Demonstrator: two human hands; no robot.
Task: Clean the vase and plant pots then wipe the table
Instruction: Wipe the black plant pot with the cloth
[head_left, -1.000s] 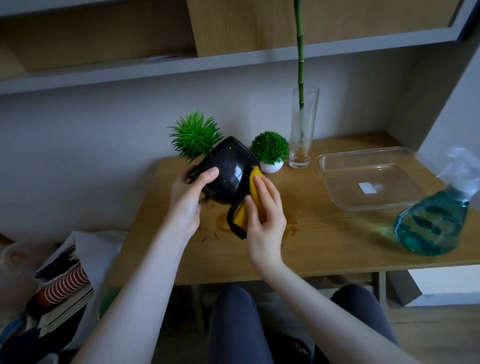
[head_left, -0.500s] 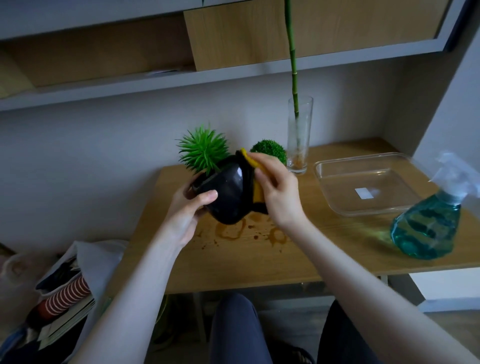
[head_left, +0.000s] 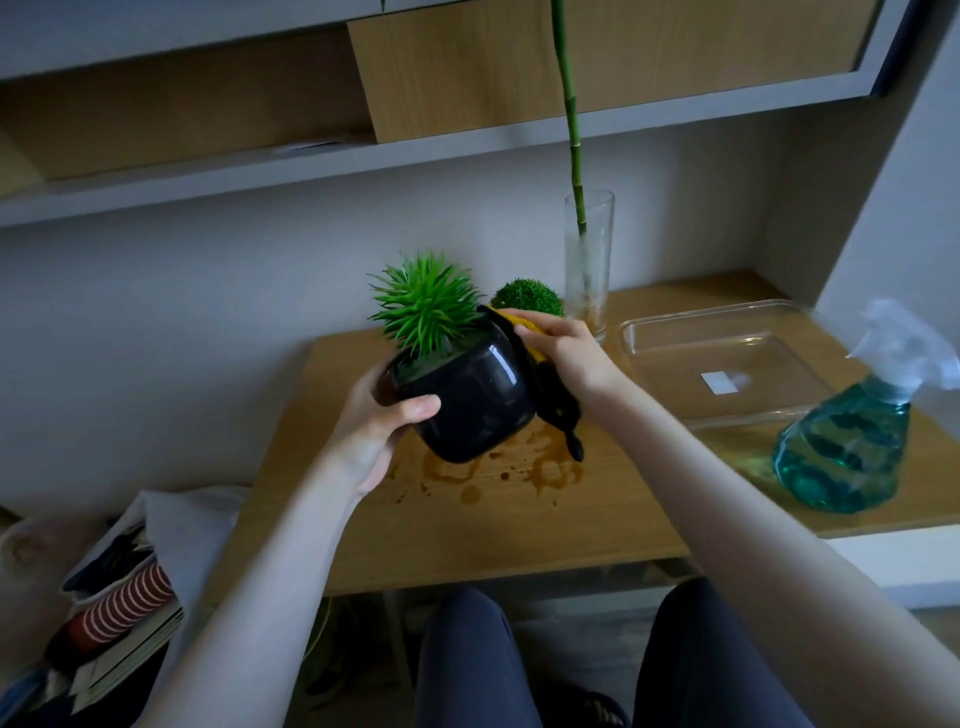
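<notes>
Right hand (head_left: 563, 353) closed on cloth (head_left: 550, 400), pressed against pot (head_left: 470, 397) on its right upper side; shifted there from the pot's lower front a second earlier, cloth tail now hanging below toward the desk. Left hand (head_left: 384, 421) wrapped round pot's left side, thumb across the front, holding it clear of the desk (head_left: 519, 525), above the left-centre. Pot rolled back from nearly sideways to only tilted, plant (head_left: 423, 306) pointing up again. Read as: base and front wiped, now finishing the flank near the rim; this pot probably close to done.

Brown spill (head_left: 498, 470) exposed on desk directly under the pot, untouched, so table wipe not started. Small ball plant (head_left: 527, 296) behind right hand near back edge, its pot hidden. Vase (head_left: 589, 260) with stalk at back edge, glass looked cloudy low down, likely not cleaned yet. Tray (head_left: 727, 358) and spray bottle (head_left: 847, 447) at right end, idle.
</notes>
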